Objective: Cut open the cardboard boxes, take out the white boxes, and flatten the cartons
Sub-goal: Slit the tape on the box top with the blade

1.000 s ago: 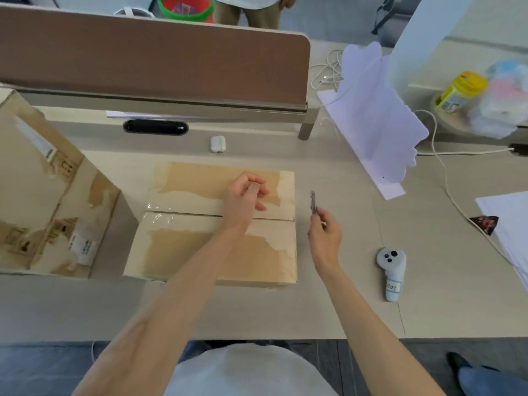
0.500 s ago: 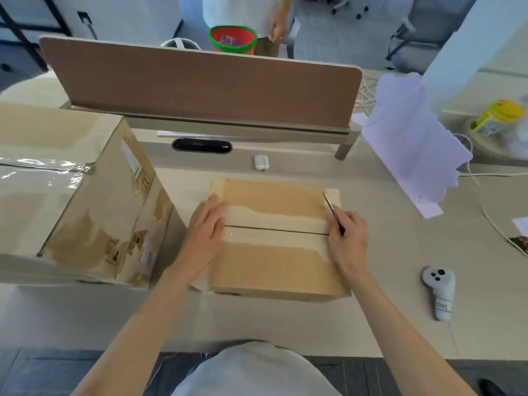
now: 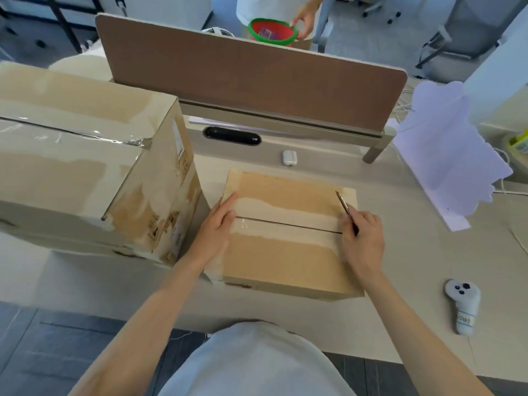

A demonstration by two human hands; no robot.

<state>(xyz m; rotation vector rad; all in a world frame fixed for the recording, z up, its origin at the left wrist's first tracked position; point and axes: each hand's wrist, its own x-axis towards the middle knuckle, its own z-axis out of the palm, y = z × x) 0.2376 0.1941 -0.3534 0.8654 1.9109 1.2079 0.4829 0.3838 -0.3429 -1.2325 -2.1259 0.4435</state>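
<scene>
Both hands had landed on the box (image 3: pixel 285 261) since a second ago: the left hand (image 3: pixel 217 227), curled above the lid back then, was now down at the left edge, and the right hand (image 3: pixel 361 241) had come in from off the right side. And the left lay flat, fingers straight, pressing the top right where the seam (image 3: pixel 285 224) began. The right was gripping the blade (image 3: pixel 344 208), fingers curled round it at the seam's right end, with the thin metal slanting away over the far flap. Whether the tip touched the cardboard was hard to say from up here.

That box sat closed in the middle of the surface (image 3: pixel 414 267), just in front of the person. The big box (image 3: pixel 85 172) stood just beside it on the left, also shut, with glossy tape across its top. A controller (image 3: pixel 463 304) lay well off to the right, near the front edge. Behind the box were a white case (image 3: pixel 289 158), the brown divider (image 3: pixel 251 81), and a pale sheet (image 3: pixel 445 158) propped up at far right.
</scene>
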